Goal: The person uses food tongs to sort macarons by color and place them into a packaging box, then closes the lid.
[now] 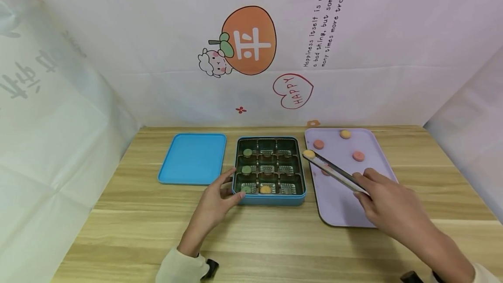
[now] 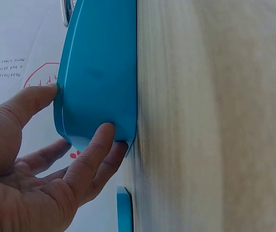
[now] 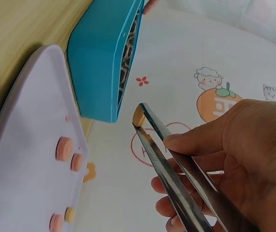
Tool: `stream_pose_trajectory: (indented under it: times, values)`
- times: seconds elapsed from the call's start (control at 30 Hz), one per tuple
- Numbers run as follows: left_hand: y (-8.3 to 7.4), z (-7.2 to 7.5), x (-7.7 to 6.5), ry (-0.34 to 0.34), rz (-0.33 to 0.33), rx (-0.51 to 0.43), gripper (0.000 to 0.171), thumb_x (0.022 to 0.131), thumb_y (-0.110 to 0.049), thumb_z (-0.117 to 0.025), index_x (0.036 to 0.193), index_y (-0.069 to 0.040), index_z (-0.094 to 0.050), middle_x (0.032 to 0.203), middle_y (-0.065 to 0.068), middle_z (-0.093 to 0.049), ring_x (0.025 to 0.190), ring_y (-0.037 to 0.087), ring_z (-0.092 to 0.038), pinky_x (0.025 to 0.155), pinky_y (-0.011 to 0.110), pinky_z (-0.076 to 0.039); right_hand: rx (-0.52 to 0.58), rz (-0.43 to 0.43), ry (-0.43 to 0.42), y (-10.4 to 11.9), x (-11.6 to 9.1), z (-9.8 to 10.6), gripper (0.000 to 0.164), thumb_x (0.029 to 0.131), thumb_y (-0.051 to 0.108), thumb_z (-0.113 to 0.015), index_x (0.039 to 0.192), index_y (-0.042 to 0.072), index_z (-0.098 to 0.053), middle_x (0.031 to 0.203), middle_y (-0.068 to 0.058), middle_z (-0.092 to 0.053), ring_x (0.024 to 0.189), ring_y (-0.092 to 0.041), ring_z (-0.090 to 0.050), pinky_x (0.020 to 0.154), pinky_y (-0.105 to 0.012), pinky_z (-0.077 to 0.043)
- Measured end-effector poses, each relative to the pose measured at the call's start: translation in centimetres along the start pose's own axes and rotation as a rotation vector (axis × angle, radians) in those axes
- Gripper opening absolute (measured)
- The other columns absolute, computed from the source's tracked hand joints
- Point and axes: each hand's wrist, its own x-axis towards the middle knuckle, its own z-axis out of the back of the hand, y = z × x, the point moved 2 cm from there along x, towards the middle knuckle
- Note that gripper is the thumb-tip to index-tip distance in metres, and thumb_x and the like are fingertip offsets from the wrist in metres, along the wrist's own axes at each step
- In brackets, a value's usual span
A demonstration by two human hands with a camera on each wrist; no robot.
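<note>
My left hand (image 1: 218, 200) holds the front left corner of a blue tin (image 1: 272, 200), with the thumb at the rim and the fingers against its side. My right hand (image 1: 389, 202) grips metal tongs (image 1: 342, 178). Between their tips is a yellow macaron (image 3: 138, 116), above the left edge of a lilac tray (image 1: 346, 213), to the right of the tin. In the tin's divided insert, green macarons (image 1: 246, 169) occupy the left column, and one yellow macaron (image 1: 265, 189) lies in the front middle compartment.
Pink macarons (image 1: 358, 156) and a yellow macaron (image 1: 345, 134) lie on the tray; the tongs partly cover one pink piece. A flat blue lid (image 1: 192, 159) lies left of the tin on the wooden table (image 1: 251, 248). A printed white cloth (image 1: 165, 47) hangs behind.
</note>
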Motion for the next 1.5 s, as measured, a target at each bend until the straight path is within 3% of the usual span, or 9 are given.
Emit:
stream_pose_trajectory:
  times: [0.43, 0.57, 0.63, 0.87, 1.13, 1.5]
  values:
    - [0.1, 0.1, 0.0, -0.004, 0.004, 0.010, 0.071, 0.095, -0.026, -0.080, 0.158, -0.022, -0.048, 0.154, 0.020, -0.054, 0.124, 0.038, -0.067, 0.088, 0.047, -0.061, 0.034, 0.058, 0.042, 3.5, 1.9, -1.0, 0.027, 0.083, 0.006, -0.083, 0.109, 0.010, -0.075, 0.082, 0.006, -0.053, 0.065, -0.006, -0.045, 0.049, -0.030, -0.040]
    - [0.0, 0.1, 0.0, -0.008, 0.013, 0.007, 0.071, 0.095, -0.026, -0.080, 0.158, -0.023, -0.048, 0.154, 0.019, -0.054, 0.125, 0.038, -0.067, 0.088, 0.046, -0.061, 0.030, 0.084, 0.042, 4.6, 2.6, -1.3, 0.030, 0.083, 0.007, -0.085, 0.112, 0.008, -0.075, 0.101, -0.003, -0.070, 0.078, -0.015, -0.067, 0.050, -0.038, -0.050]
    - [0.0, 0.1, 0.0, -0.010, 0.013, 0.006, 0.071, 0.095, -0.026, -0.080, 0.158, -0.023, -0.048, 0.154, 0.019, -0.054, 0.124, 0.037, -0.068, 0.088, 0.046, -0.061, 0.024, 0.096, 0.053, 5.0, 2.9, -1.5, 0.029, 0.084, 0.008, -0.085, 0.112, 0.007, -0.075, 0.108, -0.006, -0.071, 0.082, -0.018, -0.069, 0.051, -0.039, -0.052]
    - [0.0, 0.0, -0.1, -0.004, 0.003, 0.006, 0.070, 0.095, -0.025, -0.080, 0.158, -0.022, -0.049, 0.154, 0.019, -0.055, 0.124, 0.038, -0.068, 0.088, 0.047, -0.061, 0.018, 0.096, 0.089, 5.6, 3.5, -2.3, 0.017, 0.085, 0.006, -0.081, 0.095, 0.013, -0.069, 0.086, 0.003, -0.048, 0.060, -0.009, -0.047, 0.044, -0.033, -0.040]
    - [0.0, 0.0, -0.1, -0.005, 0.008, 0.003, 0.070, 0.095, -0.023, -0.080, 0.158, -0.021, -0.049, 0.154, 0.020, -0.054, 0.124, 0.038, -0.068, 0.086, 0.046, -0.061, 0.035, 0.088, 0.105, 5.7, 4.3, -2.8, 0.023, 0.085, 0.004, -0.078, 0.108, 0.008, -0.075, 0.090, 0.001, -0.058, 0.066, -0.011, -0.055, 0.046, -0.034, -0.044]
    - [0.0, 0.0, 0.0, -0.004, 0.005, 0.003, 0.071, 0.095, -0.023, -0.080, 0.158, -0.020, -0.048, 0.154, 0.020, -0.055, 0.123, 0.038, -0.068, 0.086, 0.045, -0.061, 0.035, 0.083, 0.118, 5.9, 4.8, -2.9, 0.025, 0.086, 0.004, -0.079, 0.111, 0.006, -0.075, 0.088, 0.001, -0.060, 0.076, -0.016, -0.059, 0.047, -0.035, -0.046]
